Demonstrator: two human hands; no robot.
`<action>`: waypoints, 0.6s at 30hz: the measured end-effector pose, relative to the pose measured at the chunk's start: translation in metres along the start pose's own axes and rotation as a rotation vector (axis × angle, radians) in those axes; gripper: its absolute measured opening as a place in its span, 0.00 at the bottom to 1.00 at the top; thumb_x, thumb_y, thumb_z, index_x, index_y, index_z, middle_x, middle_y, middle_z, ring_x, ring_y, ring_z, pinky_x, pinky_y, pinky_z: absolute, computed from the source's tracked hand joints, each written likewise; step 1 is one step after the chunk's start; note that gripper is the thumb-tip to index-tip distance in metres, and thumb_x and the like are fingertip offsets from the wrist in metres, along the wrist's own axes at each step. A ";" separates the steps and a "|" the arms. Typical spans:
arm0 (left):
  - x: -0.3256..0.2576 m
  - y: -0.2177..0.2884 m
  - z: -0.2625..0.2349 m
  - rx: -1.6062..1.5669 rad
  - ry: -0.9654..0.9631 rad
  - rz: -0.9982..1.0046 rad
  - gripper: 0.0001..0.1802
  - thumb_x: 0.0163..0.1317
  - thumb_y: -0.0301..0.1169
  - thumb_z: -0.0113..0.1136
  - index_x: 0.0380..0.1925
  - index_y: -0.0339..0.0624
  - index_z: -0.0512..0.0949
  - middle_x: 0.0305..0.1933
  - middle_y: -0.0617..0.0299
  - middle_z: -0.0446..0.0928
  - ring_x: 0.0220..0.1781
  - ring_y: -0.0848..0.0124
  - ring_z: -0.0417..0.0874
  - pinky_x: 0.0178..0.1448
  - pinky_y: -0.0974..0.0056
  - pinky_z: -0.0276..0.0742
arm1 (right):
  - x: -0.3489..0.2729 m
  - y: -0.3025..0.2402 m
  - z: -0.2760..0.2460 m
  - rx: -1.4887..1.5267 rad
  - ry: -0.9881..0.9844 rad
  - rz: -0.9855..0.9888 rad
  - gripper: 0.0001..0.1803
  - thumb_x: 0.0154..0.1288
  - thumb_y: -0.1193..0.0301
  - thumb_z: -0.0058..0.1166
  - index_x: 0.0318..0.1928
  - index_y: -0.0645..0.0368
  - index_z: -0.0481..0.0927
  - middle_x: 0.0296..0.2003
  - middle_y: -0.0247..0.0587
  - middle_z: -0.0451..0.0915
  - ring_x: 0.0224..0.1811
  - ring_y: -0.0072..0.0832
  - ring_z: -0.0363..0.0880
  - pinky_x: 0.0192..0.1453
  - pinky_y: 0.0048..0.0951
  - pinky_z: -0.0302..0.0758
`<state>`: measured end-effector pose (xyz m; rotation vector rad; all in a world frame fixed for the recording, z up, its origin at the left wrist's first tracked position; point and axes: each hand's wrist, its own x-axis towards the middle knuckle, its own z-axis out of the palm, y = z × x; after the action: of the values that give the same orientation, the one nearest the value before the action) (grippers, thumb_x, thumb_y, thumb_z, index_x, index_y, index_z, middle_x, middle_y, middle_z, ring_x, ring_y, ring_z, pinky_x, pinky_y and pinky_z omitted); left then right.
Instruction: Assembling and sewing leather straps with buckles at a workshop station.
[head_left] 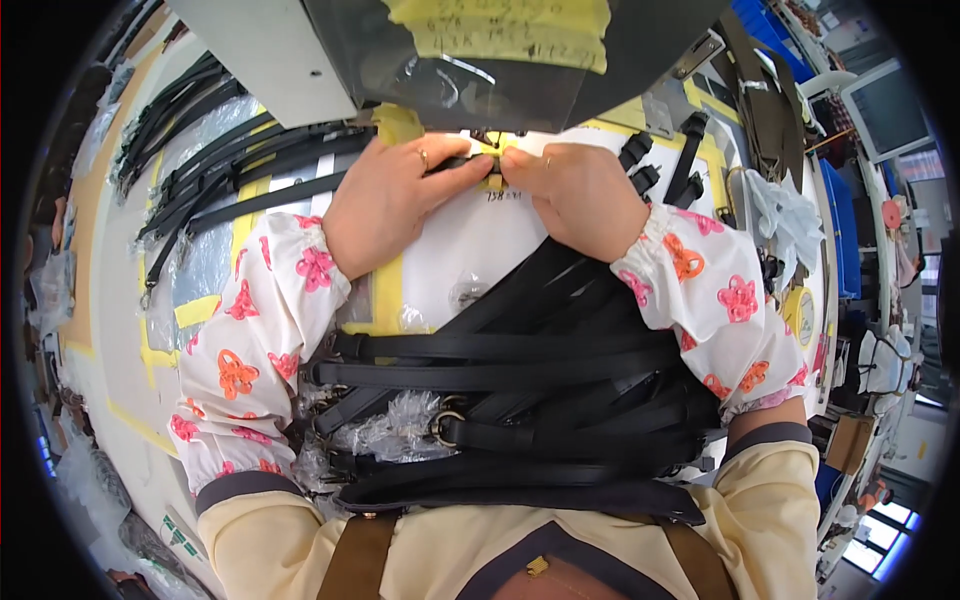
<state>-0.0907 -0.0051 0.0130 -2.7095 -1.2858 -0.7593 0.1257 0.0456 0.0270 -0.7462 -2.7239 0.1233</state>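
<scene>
Beneath the machine's dark head [440, 70], both my hands meet at a narrow black strap [462, 163]. My left hand [385, 200] lies over the strap, its fingers closed and their tips pressing it down. From the right, my right hand [590, 195] pinches at the strap's end with thumb and bent fingers. Their fingertips almost touch beside a small yellow piece [495, 182] on the white work surface [455, 245]. Part of the strap is hidden under my fingers. A ring is on a finger of each hand.
A heap of black straps [540, 375] with metal rings lies between my forearms, with crumpled clear plastic [395, 425] among it. More black straps [255, 165] are spread at the left. Buckled strap ends [685, 160] lie at the right, near a white plastic bag [785, 220].
</scene>
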 end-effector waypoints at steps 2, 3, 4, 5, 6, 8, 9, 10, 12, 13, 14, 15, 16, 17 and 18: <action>0.005 0.004 -0.005 -0.020 0.033 0.034 0.20 0.49 0.22 0.52 0.44 0.46 0.76 0.47 0.59 0.75 0.43 0.63 0.78 0.40 0.62 0.73 | -0.001 0.005 0.003 0.020 -0.007 -0.004 0.12 0.51 0.78 0.50 0.38 0.57 0.78 0.21 0.42 0.73 0.24 0.39 0.73 0.28 0.37 0.70; 0.001 0.007 -0.004 -0.006 0.024 -0.002 0.19 0.49 0.22 0.52 0.44 0.46 0.76 0.47 0.61 0.76 0.42 0.62 0.78 0.39 0.63 0.74 | -0.002 0.003 0.006 0.028 0.016 -0.018 0.12 0.50 0.78 0.50 0.39 0.58 0.78 0.21 0.42 0.73 0.24 0.39 0.73 0.27 0.37 0.70; -0.001 0.009 -0.003 0.008 0.015 -0.037 0.19 0.49 0.22 0.52 0.43 0.45 0.76 0.46 0.62 0.76 0.40 0.61 0.79 0.38 0.63 0.75 | -0.003 0.001 0.007 0.036 0.040 -0.031 0.13 0.50 0.78 0.50 0.39 0.58 0.78 0.21 0.43 0.73 0.24 0.39 0.73 0.27 0.38 0.69; 0.002 0.007 -0.003 -0.014 -0.006 -0.056 0.19 0.49 0.22 0.51 0.43 0.45 0.76 0.46 0.64 0.77 0.39 0.62 0.79 0.37 0.63 0.76 | -0.002 0.005 0.003 0.029 -0.017 -0.022 0.12 0.51 0.78 0.50 0.39 0.59 0.78 0.21 0.43 0.73 0.23 0.39 0.73 0.27 0.37 0.70; 0.001 0.005 -0.003 -0.022 -0.015 -0.059 0.19 0.49 0.22 0.51 0.43 0.45 0.76 0.46 0.64 0.77 0.39 0.62 0.79 0.37 0.63 0.76 | 0.001 0.001 -0.005 -0.014 -0.066 0.008 0.13 0.51 0.77 0.50 0.39 0.59 0.78 0.22 0.44 0.75 0.24 0.40 0.74 0.29 0.37 0.71; -0.001 -0.001 -0.001 -0.029 0.033 -0.035 0.19 0.49 0.20 0.50 0.44 0.46 0.77 0.46 0.65 0.77 0.38 0.63 0.80 0.36 0.64 0.76 | 0.003 0.007 0.002 0.003 -0.046 -0.013 0.13 0.51 0.76 0.49 0.40 0.59 0.77 0.21 0.45 0.75 0.25 0.41 0.75 0.29 0.37 0.72; 0.002 -0.002 0.000 -0.081 0.032 -0.090 0.19 0.50 0.19 0.49 0.43 0.46 0.77 0.46 0.64 0.77 0.39 0.63 0.80 0.36 0.64 0.76 | 0.004 0.011 0.002 0.004 -0.030 -0.009 0.14 0.51 0.77 0.48 0.41 0.59 0.77 0.21 0.45 0.75 0.26 0.42 0.76 0.29 0.38 0.72; 0.003 -0.003 0.002 -0.087 0.029 -0.092 0.19 0.50 0.19 0.49 0.43 0.46 0.77 0.46 0.64 0.77 0.39 0.63 0.80 0.36 0.64 0.76 | 0.006 0.013 0.002 -0.014 -0.047 -0.007 0.15 0.51 0.77 0.48 0.42 0.59 0.76 0.22 0.45 0.75 0.26 0.42 0.76 0.30 0.38 0.72; 0.003 -0.005 0.004 -0.100 0.053 -0.092 0.18 0.51 0.19 0.49 0.42 0.46 0.78 0.46 0.63 0.78 0.39 0.63 0.80 0.37 0.65 0.76 | 0.004 0.010 0.000 -0.014 -0.042 -0.002 0.14 0.51 0.76 0.48 0.41 0.59 0.77 0.22 0.45 0.75 0.26 0.42 0.76 0.30 0.38 0.72; 0.004 -0.004 0.003 -0.129 0.053 -0.112 0.17 0.51 0.20 0.50 0.42 0.46 0.79 0.45 0.61 0.78 0.40 0.62 0.80 0.39 0.64 0.77 | 0.004 0.010 0.000 -0.006 -0.046 0.003 0.14 0.51 0.76 0.48 0.41 0.59 0.77 0.22 0.45 0.75 0.26 0.42 0.76 0.30 0.38 0.72; 0.005 -0.007 0.003 -0.134 0.046 -0.114 0.17 0.51 0.20 0.50 0.42 0.46 0.79 0.45 0.61 0.78 0.40 0.62 0.80 0.39 0.64 0.77 | 0.005 0.013 0.000 -0.017 -0.040 -0.020 0.14 0.51 0.76 0.48 0.40 0.59 0.77 0.22 0.45 0.75 0.26 0.42 0.76 0.29 0.38 0.72; 0.006 -0.009 0.004 -0.130 0.054 -0.097 0.17 0.52 0.20 0.51 0.42 0.46 0.79 0.44 0.60 0.79 0.40 0.61 0.81 0.40 0.64 0.77 | 0.005 0.015 0.000 -0.028 -0.037 -0.040 0.13 0.51 0.76 0.48 0.40 0.60 0.77 0.22 0.45 0.75 0.26 0.41 0.76 0.29 0.38 0.72; 0.006 -0.010 0.003 -0.126 0.064 -0.079 0.17 0.52 0.21 0.51 0.42 0.45 0.79 0.44 0.60 0.79 0.40 0.61 0.81 0.40 0.64 0.77 | 0.006 0.014 0.001 -0.060 -0.029 -0.041 0.13 0.51 0.76 0.49 0.39 0.60 0.77 0.22 0.45 0.75 0.25 0.41 0.76 0.29 0.37 0.71; 0.005 -0.008 0.002 -0.152 0.052 -0.106 0.16 0.53 0.21 0.51 0.41 0.45 0.79 0.43 0.59 0.79 0.40 0.60 0.81 0.41 0.64 0.77 | 0.006 0.011 0.001 -0.058 -0.050 -0.023 0.13 0.50 0.76 0.49 0.39 0.60 0.77 0.21 0.45 0.75 0.25 0.41 0.75 0.28 0.37 0.71; 0.004 -0.009 0.003 -0.148 0.054 -0.107 0.16 0.53 0.21 0.51 0.41 0.45 0.79 0.43 0.59 0.79 0.40 0.60 0.81 0.41 0.64 0.77 | 0.009 0.011 -0.001 -0.061 -0.064 -0.019 0.13 0.50 0.76 0.49 0.39 0.60 0.77 0.20 0.45 0.75 0.25 0.41 0.75 0.28 0.37 0.71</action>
<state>-0.0938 0.0045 0.0113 -2.7275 -1.4270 -0.9688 0.1237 0.0596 0.0291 -0.7452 -2.8059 0.0614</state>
